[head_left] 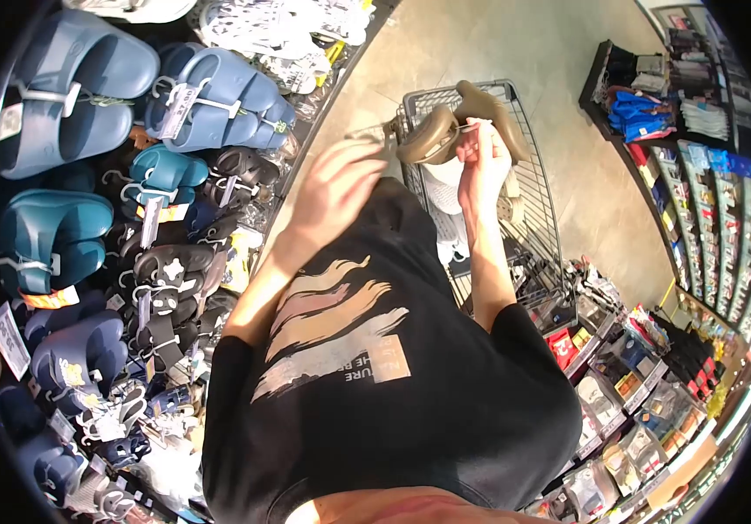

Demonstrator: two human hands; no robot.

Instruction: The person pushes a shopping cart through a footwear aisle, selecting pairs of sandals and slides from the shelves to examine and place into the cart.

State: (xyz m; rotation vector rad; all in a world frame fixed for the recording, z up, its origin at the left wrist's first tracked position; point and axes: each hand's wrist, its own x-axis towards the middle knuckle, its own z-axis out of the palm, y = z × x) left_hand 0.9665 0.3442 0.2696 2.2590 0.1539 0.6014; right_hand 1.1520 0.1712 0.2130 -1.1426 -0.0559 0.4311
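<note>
My right hand (485, 157) is closed in a pinch at a thin pale strip that joins a pair of olive-brown slides (429, 137). The slides hang over the far end of a wire shopping cart (553, 210), one on each side of my fingers. On the left, my left hand (341, 179) is raised beside the cart with its fingers stretched out, somewhat blurred by motion, and it holds nothing I can see. Under the slides, inside the cart, lie a white item with small holes (444, 188) and a beige holed shoe (510, 208), partly hidden by my right arm.
A rack of blue slides (87, 65), teal slides (48, 231) and dark sandals on plastic hangers runs along my left. Shelves of packaged goods (633, 393) stand close on the right. Farther right is another display (642, 113) with folded blue items. Tiled floor (515, 44) stretches ahead.
</note>
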